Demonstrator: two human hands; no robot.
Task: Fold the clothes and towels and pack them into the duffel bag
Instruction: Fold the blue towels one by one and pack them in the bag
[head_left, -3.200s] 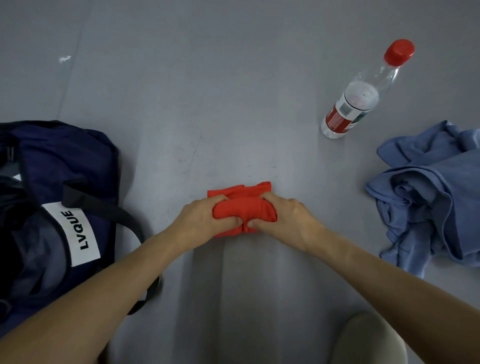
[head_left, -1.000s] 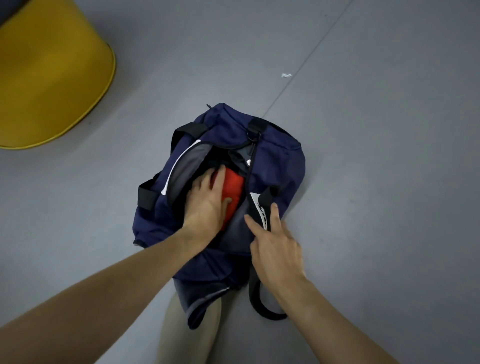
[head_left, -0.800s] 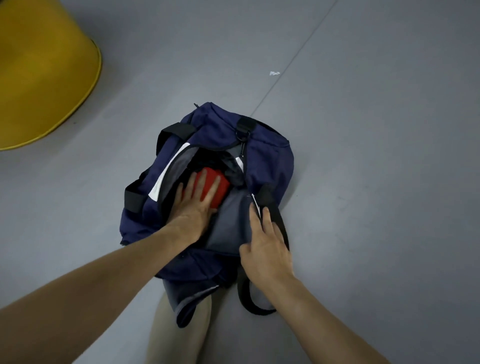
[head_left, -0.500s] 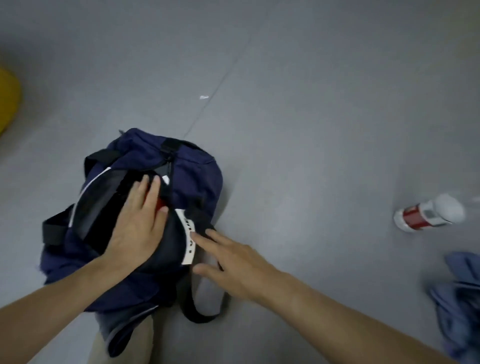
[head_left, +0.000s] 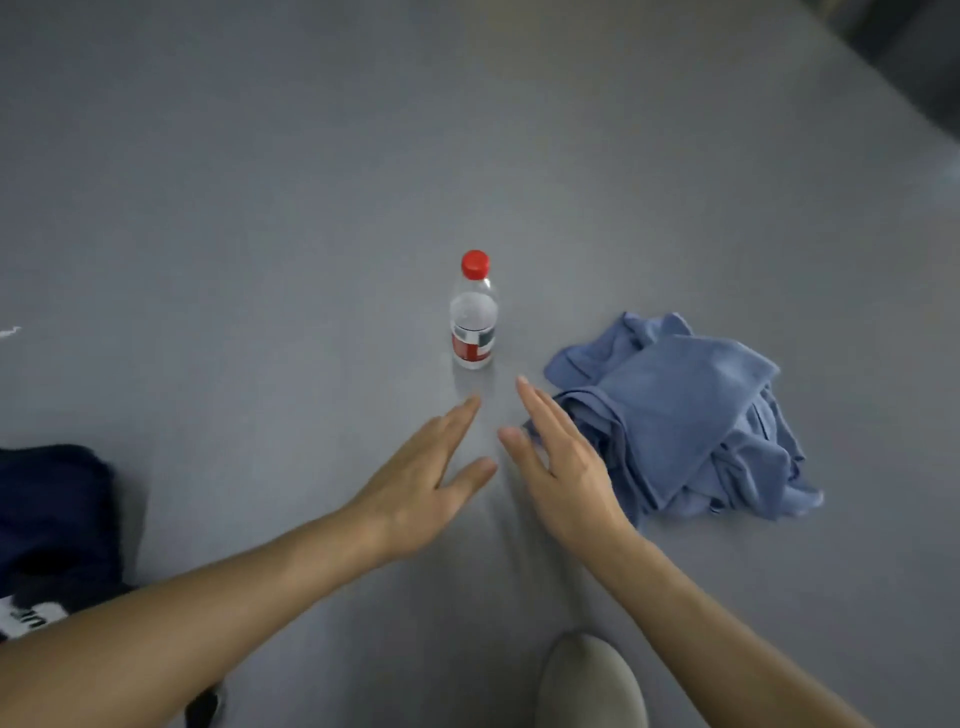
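The left grip (head_left: 415, 488) and the right grip (head_left: 563, 478) are held side by side over the grey floor (head_left: 260, 208), fingers straight, nothing held. An upright red-capped bottle (head_left: 472, 322) is seen just beyond the fingertips. A crumpled blue cloth (head_left: 685, 415) is heaped just right of the right grip; contact cannot be told. The navy duffel bag (head_left: 52, 519) is set well left of the left grip.

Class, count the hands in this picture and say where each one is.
2. The left hand is open, just short of the bottle; the right hand is open at the left edge of the blue clothes. None seems hidden.
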